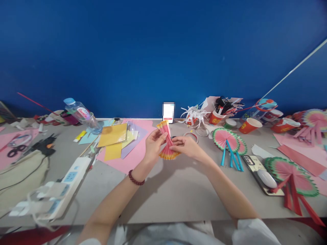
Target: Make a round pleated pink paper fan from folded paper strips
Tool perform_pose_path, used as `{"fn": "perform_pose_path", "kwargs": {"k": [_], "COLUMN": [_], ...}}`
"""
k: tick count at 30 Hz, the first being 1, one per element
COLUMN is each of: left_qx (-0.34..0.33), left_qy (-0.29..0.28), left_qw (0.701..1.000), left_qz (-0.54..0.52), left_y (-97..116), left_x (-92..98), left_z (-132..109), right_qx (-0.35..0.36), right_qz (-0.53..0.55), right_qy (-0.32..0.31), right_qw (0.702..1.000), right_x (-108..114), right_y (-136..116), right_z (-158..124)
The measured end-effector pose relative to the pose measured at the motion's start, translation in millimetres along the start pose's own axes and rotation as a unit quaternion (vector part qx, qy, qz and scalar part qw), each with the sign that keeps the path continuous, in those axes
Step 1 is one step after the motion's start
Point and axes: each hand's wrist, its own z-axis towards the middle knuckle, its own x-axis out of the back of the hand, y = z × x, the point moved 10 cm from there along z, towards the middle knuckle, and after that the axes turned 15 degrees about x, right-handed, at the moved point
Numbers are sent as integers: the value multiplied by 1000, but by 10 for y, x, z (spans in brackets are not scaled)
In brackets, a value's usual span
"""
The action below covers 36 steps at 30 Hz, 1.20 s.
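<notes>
Left hand (154, 144) and right hand (186, 146) pinching pleated pink-and-yellow paper (168, 142), grey desk (191, 194) below, blue wall (143, 61) behind

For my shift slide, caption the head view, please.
Left hand and right hand hold pleated paper over the table, with round fans to the right.

The folded paper (169, 150) is between a bottle (83, 112), left, and a cup (250, 126), right.

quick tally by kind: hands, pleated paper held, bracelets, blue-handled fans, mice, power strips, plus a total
Left hand and right hand: 2
Held pleated paper: 1
Bracelet: 1
Blue-handled fans: 2, one partly hidden
Mouse: 1
Power strip: 1
Total: 8
</notes>
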Motion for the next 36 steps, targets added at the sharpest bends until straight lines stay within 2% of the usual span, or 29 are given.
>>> {"fn": "perform_pose_path", "kwargs": {"k": [15, 25, 30, 32, 36], "left_qx": [-7, -6, -9, -8, -11], "left_qy": [22, 34, 40, 50, 58], "left_qw": [1000, 999, 999, 999, 998], "left_qz": [19, 12, 0, -10, -32], "left_y": [22, 24, 10, 6, 42], "left_x": [38, 66, 106, 135, 158], "left_z": [-10, -4, 27, 36, 30], "right_qx": [-8, 28, 13, 44, 147], "right_qz": [-1, -31, -19, -36, -163], "right_qy": [-11, -21, -40, -46, -5], "right_qw": [1000, 999, 999, 997, 976], "right_x": [-40, -76, -134, -160, -147], "right_y": [-5, -53, -33, -106, -361], "right_z": [-18, -5, -1, -1, -39]}}
